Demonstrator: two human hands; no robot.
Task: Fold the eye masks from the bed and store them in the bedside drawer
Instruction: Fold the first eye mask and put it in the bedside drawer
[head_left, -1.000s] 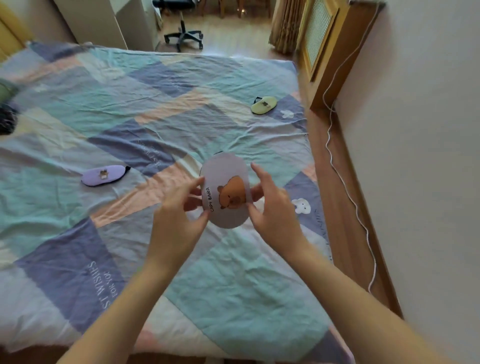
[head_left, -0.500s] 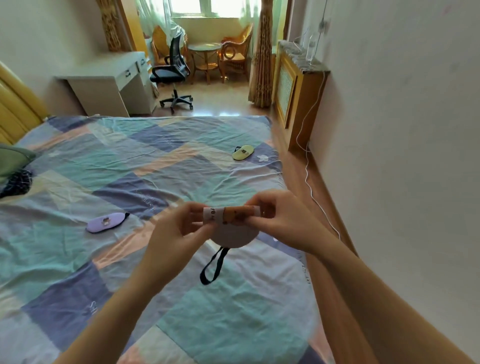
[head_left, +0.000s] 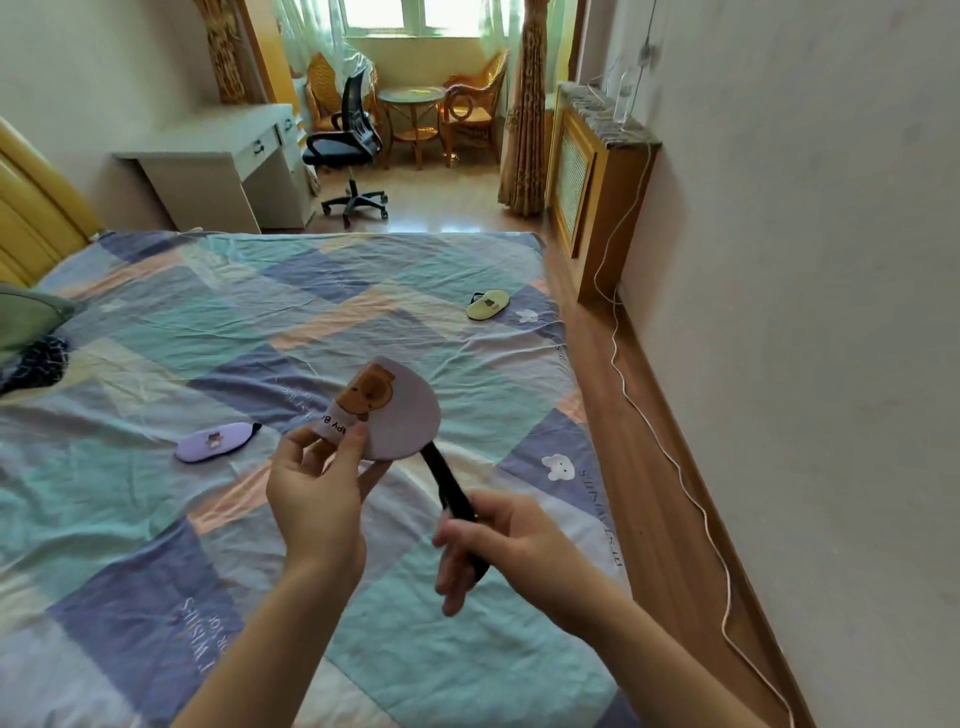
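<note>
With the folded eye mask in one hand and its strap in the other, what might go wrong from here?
1. The left hand pinches the folded mask only at one corner, so the fold may spring open.
2. The right hand holds the black strap stretched out; pulling harder might tug the mask out of the pinch.
3. The purple mask and the yellow mask lie far apart on the bed; the yellow one, near the edge, could get forgotten or slip off.

Bare forearms, no sleeves, bare left hand (head_left: 311, 499), right hand (head_left: 511, 545)

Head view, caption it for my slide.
Left hand pinches folded capybara eye mask; right hand grips its black strap.
</note>
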